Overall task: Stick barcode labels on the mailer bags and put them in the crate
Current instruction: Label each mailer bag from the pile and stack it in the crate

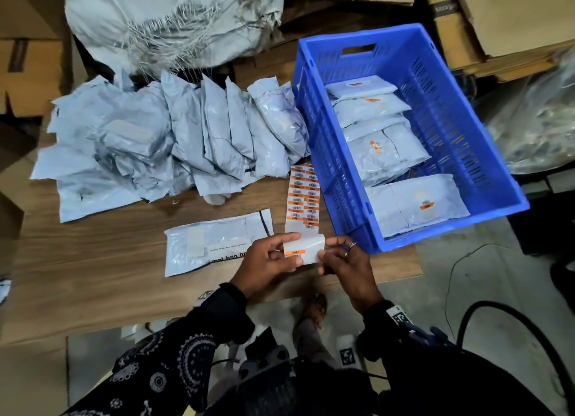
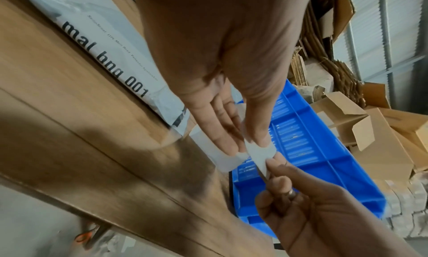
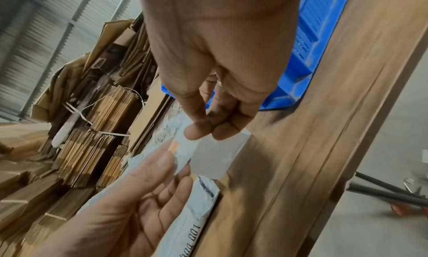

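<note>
A long label strip (image 1: 303, 198) with orange barcode labels runs down the table beside the blue crate (image 1: 460, 111). Its blank lower end (image 1: 306, 247) is folded over, with one orange label (image 1: 295, 252) showing. My left hand (image 1: 297, 249) pinches that end between thumb and fingers (image 2: 229, 147). My right hand (image 1: 325, 254) pinches its right edge (image 3: 208, 151) with its thumb (image 3: 194, 132) on top. One flat grey mailer bag (image 1: 214, 244) lies on the table just left of my hands. The crate holds several labelled bags (image 1: 417, 204).
A pile of unlabelled grey mailer bags (image 1: 149, 139) covers the back left of the wooden table (image 1: 93, 260). A large grey sack (image 1: 174, 20) lies behind it. Cardboard boxes (image 1: 497, 14) stand at the back right. The table's front edge is under my wrists.
</note>
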`<state>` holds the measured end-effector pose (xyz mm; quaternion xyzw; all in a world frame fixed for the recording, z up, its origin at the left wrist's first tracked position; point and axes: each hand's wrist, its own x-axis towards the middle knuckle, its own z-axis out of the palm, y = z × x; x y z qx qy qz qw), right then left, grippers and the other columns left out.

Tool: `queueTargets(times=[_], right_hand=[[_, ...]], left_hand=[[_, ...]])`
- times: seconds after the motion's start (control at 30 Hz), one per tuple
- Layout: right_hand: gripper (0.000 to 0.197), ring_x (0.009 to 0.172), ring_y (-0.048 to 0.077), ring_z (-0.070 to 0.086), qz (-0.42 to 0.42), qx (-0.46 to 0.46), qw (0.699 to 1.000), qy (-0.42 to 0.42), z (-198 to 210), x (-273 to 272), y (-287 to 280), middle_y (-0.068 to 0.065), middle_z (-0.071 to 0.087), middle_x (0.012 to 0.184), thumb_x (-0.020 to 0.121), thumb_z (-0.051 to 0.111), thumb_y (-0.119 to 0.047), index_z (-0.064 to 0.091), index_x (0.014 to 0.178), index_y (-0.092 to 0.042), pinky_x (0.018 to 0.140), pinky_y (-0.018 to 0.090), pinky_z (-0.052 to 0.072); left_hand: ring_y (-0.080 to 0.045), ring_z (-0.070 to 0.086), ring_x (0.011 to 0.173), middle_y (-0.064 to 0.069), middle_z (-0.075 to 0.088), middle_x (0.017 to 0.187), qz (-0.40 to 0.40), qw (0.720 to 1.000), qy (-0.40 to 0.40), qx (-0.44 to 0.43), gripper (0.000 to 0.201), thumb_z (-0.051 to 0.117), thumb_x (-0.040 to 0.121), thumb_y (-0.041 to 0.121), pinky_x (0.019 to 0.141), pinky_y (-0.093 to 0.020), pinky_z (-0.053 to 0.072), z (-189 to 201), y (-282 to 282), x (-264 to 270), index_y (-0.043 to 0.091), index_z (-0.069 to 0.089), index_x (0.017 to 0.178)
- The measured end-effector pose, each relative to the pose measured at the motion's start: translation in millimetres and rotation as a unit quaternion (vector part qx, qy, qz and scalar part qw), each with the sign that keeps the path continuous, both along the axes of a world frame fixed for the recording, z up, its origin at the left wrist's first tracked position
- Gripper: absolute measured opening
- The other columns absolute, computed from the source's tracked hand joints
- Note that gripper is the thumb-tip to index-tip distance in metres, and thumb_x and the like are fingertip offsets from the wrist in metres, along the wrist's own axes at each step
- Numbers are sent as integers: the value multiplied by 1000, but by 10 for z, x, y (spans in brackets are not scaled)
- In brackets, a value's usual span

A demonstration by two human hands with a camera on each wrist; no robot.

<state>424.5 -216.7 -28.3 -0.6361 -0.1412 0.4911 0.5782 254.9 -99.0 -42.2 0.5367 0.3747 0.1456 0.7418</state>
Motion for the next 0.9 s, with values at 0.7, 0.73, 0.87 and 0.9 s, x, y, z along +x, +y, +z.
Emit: queueTargets(times=[0.7, 0.73, 0.87, 0.9], right_hand=[[18, 86, 20, 75, -14, -39, 999, 36, 8, -170, 169, 13, 77, 100, 94, 65, -3, 71, 111, -1, 65, 23, 55], [17, 86, 19, 75, -18, -45, 998, 35, -1, -176, 179, 13, 77, 99, 94, 66, -4, 71, 110, -1, 64, 23, 55], [16, 83, 15, 74, -21, -48, 998, 23, 2, -183, 187, 9, 78, 97, 94, 67, -4, 71, 109, -3, 62, 22, 55], [16, 82, 14, 74, -22, -50, 998, 19, 9, -183, 183, 9, 77, 97, 94, 67, -4, 71, 109, -3, 62, 22, 55]], left_hand=[[-25, 77, 80, -3, 78, 103, 32, 994, 15, 100, 21, 69, 93, 3, 75, -31, 62, 39, -69, -128, 8, 77, 112], [-25, 77, 79, -2, 79, 102, 34, 994, 16, 101, 20, 68, 94, 2, 74, -29, 62, 44, -69, -131, 8, 77, 111], [-21, 75, 85, 2, 78, 101, 20, 990, 26, 137, 16, 68, 94, 5, 75, -33, 62, 37, -36, -158, 12, 79, 104], [-21, 74, 86, 3, 77, 101, 9, 989, 30, 148, 16, 67, 95, 7, 76, -37, 62, 31, -27, -167, 14, 79, 102]])
